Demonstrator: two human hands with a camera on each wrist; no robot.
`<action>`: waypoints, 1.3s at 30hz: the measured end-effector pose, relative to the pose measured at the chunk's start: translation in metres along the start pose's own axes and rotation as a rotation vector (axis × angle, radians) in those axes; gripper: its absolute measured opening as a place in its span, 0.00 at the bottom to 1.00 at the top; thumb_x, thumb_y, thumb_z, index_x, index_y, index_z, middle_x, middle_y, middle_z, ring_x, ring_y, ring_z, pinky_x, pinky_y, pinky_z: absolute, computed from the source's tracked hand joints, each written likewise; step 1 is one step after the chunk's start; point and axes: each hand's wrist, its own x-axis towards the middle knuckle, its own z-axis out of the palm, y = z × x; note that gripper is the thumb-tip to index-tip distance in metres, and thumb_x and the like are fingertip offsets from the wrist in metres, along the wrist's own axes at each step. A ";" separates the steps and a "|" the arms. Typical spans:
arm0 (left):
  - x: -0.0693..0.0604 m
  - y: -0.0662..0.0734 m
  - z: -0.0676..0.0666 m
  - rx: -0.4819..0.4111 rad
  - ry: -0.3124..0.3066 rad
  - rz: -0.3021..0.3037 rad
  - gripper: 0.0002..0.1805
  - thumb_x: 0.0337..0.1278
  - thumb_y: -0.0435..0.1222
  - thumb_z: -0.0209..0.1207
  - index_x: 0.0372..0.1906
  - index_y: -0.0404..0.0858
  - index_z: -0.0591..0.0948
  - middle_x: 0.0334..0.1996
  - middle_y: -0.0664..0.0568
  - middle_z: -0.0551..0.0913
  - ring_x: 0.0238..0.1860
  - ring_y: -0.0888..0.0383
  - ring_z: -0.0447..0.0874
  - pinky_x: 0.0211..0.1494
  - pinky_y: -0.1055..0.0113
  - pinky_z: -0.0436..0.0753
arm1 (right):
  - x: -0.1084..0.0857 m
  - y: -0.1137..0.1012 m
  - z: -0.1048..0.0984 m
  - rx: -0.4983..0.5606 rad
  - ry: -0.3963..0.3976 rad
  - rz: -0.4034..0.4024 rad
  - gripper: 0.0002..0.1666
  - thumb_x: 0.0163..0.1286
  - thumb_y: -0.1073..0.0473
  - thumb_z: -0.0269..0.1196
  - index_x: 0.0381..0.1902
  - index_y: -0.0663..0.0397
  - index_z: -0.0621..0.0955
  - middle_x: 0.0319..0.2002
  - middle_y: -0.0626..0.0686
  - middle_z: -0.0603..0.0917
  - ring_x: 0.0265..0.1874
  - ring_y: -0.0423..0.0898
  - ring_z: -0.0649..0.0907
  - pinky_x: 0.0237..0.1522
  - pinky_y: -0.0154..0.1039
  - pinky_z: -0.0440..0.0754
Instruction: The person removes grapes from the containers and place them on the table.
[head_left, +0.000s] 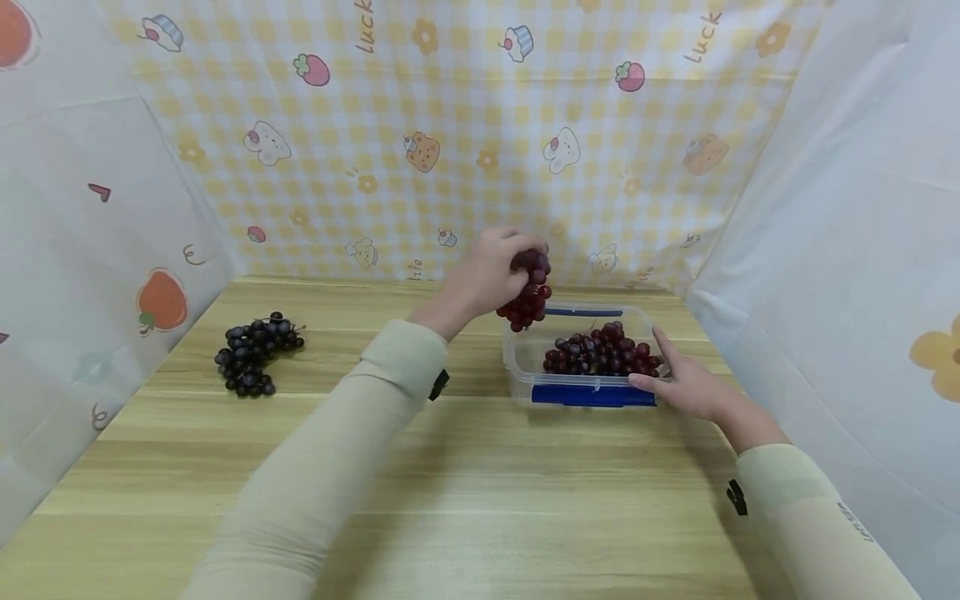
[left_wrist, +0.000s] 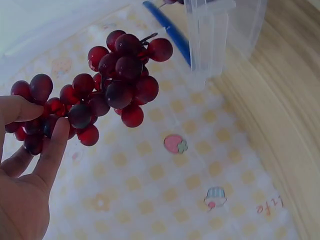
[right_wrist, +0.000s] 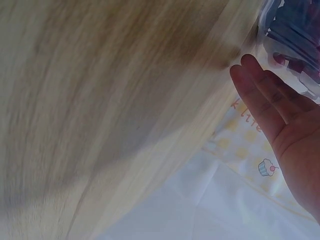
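My left hand (head_left: 491,271) pinches a bunch of red grapes (head_left: 527,304) and holds it up over the left end of a clear plastic box (head_left: 517,367) with blue latches. In the left wrist view the fingers of the left hand (left_wrist: 32,170) grip one end of the red bunch (left_wrist: 120,75), whose other end hangs free. Another bunch of dark red grapes (head_left: 600,352) lies inside the box. My right hand (head_left: 690,385) rests at the box's right end, thumb on the front rim; its fingers look straight in the right wrist view (right_wrist: 280,110).
A bunch of black grapes (head_left: 251,354) lies at the left on the wooden table (head_left: 480,492). A checked cloth (head_left: 450,108) hangs behind the table, with white cloth (head_left: 847,208) at the right side.
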 end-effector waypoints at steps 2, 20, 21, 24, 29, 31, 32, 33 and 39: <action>-0.004 -0.003 -0.008 -0.004 0.011 -0.020 0.20 0.67 0.28 0.60 0.60 0.43 0.88 0.55 0.45 0.89 0.61 0.45 0.83 0.68 0.53 0.84 | 0.000 0.000 0.000 0.001 -0.002 0.000 0.68 0.76 0.26 0.57 0.86 0.48 0.27 0.73 0.81 0.69 0.65 0.74 0.81 0.66 0.74 0.76; -0.056 -0.055 -0.035 -0.030 -0.032 -0.244 0.19 0.65 0.29 0.62 0.60 0.42 0.86 0.62 0.44 0.85 0.64 0.43 0.82 0.67 0.48 0.84 | -0.002 0.001 0.000 0.002 -0.002 -0.002 0.67 0.77 0.26 0.56 0.86 0.48 0.27 0.73 0.81 0.68 0.65 0.75 0.80 0.66 0.76 0.75; -0.060 -0.058 -0.034 -0.025 -0.038 -0.252 0.19 0.65 0.30 0.62 0.60 0.41 0.86 0.63 0.44 0.84 0.65 0.42 0.82 0.67 0.48 0.84 | -0.002 0.002 0.000 0.002 -0.002 -0.002 0.67 0.77 0.26 0.56 0.86 0.48 0.26 0.74 0.81 0.67 0.66 0.75 0.80 0.66 0.76 0.74; -0.070 -0.066 -0.032 -0.013 -0.064 -0.287 0.20 0.67 0.31 0.62 0.61 0.42 0.85 0.64 0.42 0.83 0.66 0.42 0.81 0.67 0.47 0.84 | -0.001 0.003 0.001 0.001 -0.001 0.000 0.67 0.77 0.26 0.55 0.86 0.46 0.26 0.75 0.82 0.64 0.66 0.76 0.79 0.67 0.76 0.73; -0.087 -0.081 -0.027 0.019 -0.104 -0.322 0.21 0.66 0.31 0.62 0.63 0.43 0.85 0.63 0.41 0.84 0.66 0.40 0.79 0.67 0.44 0.83 | 0.000 0.004 0.002 0.000 0.003 -0.006 0.67 0.77 0.26 0.56 0.86 0.46 0.26 0.75 0.81 0.66 0.66 0.75 0.79 0.66 0.76 0.74; -0.094 -0.087 -0.025 0.035 -0.119 -0.329 0.21 0.66 0.31 0.62 0.63 0.43 0.85 0.65 0.41 0.83 0.68 0.39 0.78 0.69 0.43 0.82 | -0.001 0.003 0.002 0.003 0.000 -0.007 0.67 0.77 0.26 0.56 0.86 0.46 0.26 0.74 0.81 0.67 0.65 0.75 0.80 0.66 0.76 0.75; -0.098 -0.090 -0.024 0.042 -0.126 -0.336 0.21 0.66 0.32 0.62 0.63 0.42 0.85 0.66 0.40 0.82 0.69 0.38 0.77 0.70 0.42 0.81 | -0.001 0.002 0.002 0.005 -0.001 -0.006 0.68 0.77 0.26 0.56 0.86 0.46 0.26 0.74 0.81 0.67 0.65 0.75 0.80 0.66 0.76 0.75; -0.101 -0.093 -0.024 0.046 -0.135 -0.345 0.22 0.67 0.32 0.62 0.64 0.42 0.84 0.68 0.40 0.81 0.70 0.38 0.76 0.71 0.41 0.80 | -0.001 0.002 0.002 0.006 -0.002 -0.007 0.68 0.77 0.26 0.56 0.86 0.47 0.26 0.74 0.82 0.67 0.65 0.75 0.80 0.66 0.76 0.75; -0.115 -0.104 -0.024 0.058 -0.155 -0.381 0.23 0.66 0.32 0.63 0.66 0.41 0.83 0.72 0.39 0.77 0.75 0.36 0.72 0.77 0.37 0.75 | 0.000 0.002 0.002 0.008 0.003 -0.012 0.67 0.77 0.27 0.56 0.86 0.47 0.26 0.75 0.82 0.64 0.65 0.76 0.79 0.66 0.76 0.74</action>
